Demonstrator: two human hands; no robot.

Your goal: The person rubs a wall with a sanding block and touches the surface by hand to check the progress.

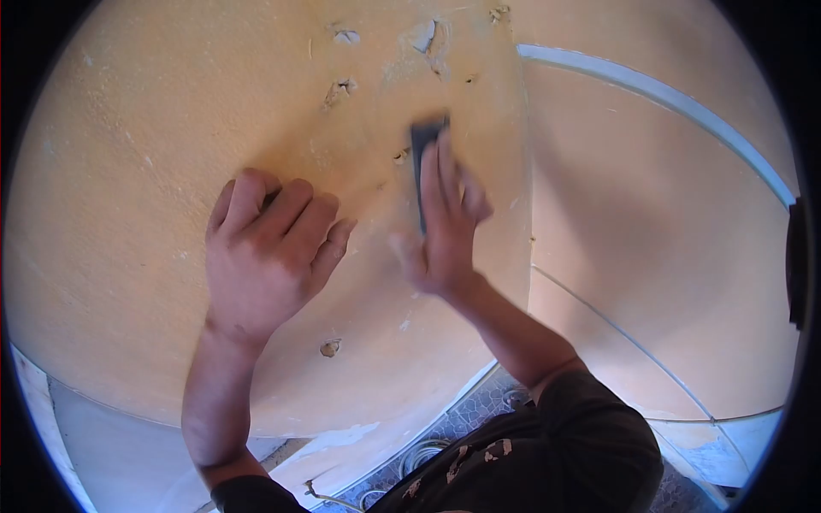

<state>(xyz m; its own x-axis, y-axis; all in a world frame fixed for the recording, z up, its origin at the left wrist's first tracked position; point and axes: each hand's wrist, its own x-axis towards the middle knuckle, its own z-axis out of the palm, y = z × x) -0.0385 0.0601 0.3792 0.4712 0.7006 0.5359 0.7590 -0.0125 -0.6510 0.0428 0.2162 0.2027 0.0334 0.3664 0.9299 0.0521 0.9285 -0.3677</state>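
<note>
Against the orange wall, pitted and flaking in places, both hands sat close together. The left hand lay braced on the plaster with its fingers curled; whether it clasped anything could not be told. The right hand pinned a dark block flat to the wall under straight fingers, just beside a small chip. Doing this well probably meant a flush block, even pressure, and no edge digging in.
</note>
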